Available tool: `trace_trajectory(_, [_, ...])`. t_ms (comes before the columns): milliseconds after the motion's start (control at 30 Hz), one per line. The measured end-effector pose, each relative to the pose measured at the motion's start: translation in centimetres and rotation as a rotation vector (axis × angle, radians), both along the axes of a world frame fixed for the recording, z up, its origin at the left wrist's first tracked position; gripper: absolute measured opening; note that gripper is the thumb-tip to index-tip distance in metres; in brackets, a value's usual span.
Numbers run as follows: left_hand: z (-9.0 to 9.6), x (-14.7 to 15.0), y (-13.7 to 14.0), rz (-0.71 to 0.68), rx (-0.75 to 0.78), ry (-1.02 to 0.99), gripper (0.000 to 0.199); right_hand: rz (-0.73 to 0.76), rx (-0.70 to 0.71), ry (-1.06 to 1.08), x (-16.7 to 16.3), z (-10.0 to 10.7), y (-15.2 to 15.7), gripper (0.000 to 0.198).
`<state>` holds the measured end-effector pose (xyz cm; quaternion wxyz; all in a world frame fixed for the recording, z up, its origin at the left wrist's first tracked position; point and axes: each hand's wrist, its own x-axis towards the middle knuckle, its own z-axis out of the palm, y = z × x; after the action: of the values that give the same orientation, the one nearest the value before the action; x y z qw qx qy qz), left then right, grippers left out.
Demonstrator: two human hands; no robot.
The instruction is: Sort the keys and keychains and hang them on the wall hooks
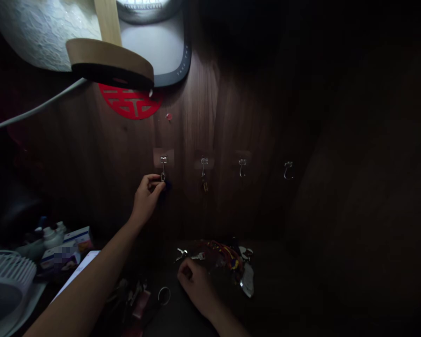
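My left hand (148,195) is raised to the leftmost wall hook (163,160). Its thumb and fingers pinch a keychain with a small metal clasp (163,178) at the tip of that hook; a dark blue part shows dimly below the fingers. Lower down, my right hand (199,286) rests over the dark surface, its fingers curled in with nothing visible in them. Just beyond it lie small keys (181,254) and a key with a reddish end (199,256). To its right is a heap of red and yellow cords (231,259) with a pale pendant (247,281).
A small brass-coloured tag (205,186) hangs from the second hook (204,161). Further right are two more hooks (242,162). A lamp head (110,63) juts out above, before a cap (154,51). Boxes (68,248), a white basket (9,276) and a metal ring (164,296) lie below.
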<state>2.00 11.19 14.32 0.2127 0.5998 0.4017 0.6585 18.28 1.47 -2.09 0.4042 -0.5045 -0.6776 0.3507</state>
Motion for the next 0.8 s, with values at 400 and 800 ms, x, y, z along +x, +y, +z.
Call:
trace_trajectory(400, [-6.1,-1.1,-1.7,-0.067,-0.218,-0.042,0.033,0.011,0.005,0.007,-0.2,-0.4,0.3,0.008])
trace_trajectory(800, [-12.2,-4.7,-9.1,-0.068,-0.409,0.198,0.016,0.047,0.015,-0.016,-0.1,-0.7,0.2,0.006])
